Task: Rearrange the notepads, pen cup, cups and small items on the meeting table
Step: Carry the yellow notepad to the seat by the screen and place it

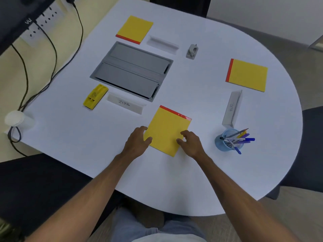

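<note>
A yellow notepad (167, 130) with a red strip along its far edge lies flat on the white meeting table (87, 137), close in front of me. My left hand (138, 142) grips its left corner, thumb on top. My right hand (190, 142) holds its right edge with curled fingers. Two more yellow notepads lie at the far left (134, 28) and at the right (248, 75). A blue pen cup (227, 142) full of pens stands right of my right hand. A stack of white cups (15, 118) sits at the table's left edge.
A grey cable hatch (132, 70) is set into the table's middle. Around it are a yellow stapler-like item (95, 96), a "ZEBRA" name tent (125, 103), a "BETA" name tent (231, 109), a blank name tent (163, 44) and a small grey tool (192, 51). Black cables hang at left.
</note>
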`<state>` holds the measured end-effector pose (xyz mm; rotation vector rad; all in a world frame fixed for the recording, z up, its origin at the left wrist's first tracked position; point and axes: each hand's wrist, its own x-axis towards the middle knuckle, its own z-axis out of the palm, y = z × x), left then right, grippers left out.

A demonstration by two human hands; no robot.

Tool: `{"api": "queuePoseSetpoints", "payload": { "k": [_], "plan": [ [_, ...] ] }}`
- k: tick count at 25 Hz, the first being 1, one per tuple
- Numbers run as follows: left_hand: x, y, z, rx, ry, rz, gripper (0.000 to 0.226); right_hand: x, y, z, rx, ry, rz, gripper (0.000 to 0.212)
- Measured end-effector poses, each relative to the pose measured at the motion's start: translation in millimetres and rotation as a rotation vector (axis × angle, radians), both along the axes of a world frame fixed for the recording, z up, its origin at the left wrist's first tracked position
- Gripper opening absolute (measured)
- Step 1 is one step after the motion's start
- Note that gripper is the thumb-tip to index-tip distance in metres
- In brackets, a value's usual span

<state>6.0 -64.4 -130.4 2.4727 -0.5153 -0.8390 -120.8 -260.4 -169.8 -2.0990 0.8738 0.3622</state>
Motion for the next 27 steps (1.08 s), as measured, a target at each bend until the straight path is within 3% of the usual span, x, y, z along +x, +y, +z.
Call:
{"api": "queuePoseSetpoints", "payload": {
  "k": [6, 10, 12, 15, 19, 23, 25, 27],
  "plan": [
    [20, -14, -51, 0.067, 0.186, -0.016, 0.066, -1, 10, -32, 0.322, 0.009, -0.574, 0.042],
    [28, -16, -70, 0.114, 0.201, -0.01, 0.073, 5, 22, -39, 0.403, -0.055, -0.824, 0.029],
    [32, -15, -75, 0.124, 0.179, -0.013, 0.066, 9, 27, -41, 0.413, -0.066, -0.921, 0.024],
    [39, -16, -78, 0.11, 0.183, 0.024, 0.058, 18, 32, -48, 0.402, -0.047, -0.987, 0.03],
    [57, -24, -79, 0.052, 0.379, 0.265, 0.065, 26, 27, -54, 0.453, -0.006, -1.051, 0.026],
    [68, -26, -76, -0.013, 0.538, 0.405, 0.019, 23, 15, -55, 0.495, 0.014, -1.051, 0.009],
    [67, -25, -75, -0.033, 0.557, 0.418, 0.011, 20, 13, -55, 0.483, 0.017, -0.993, 0.019],
    [67, -22, -73, -0.075, 0.53, 0.415, 0.022, 16, 12, -52, 0.489, -0.026, -0.926, 0.018]
  ]
}}
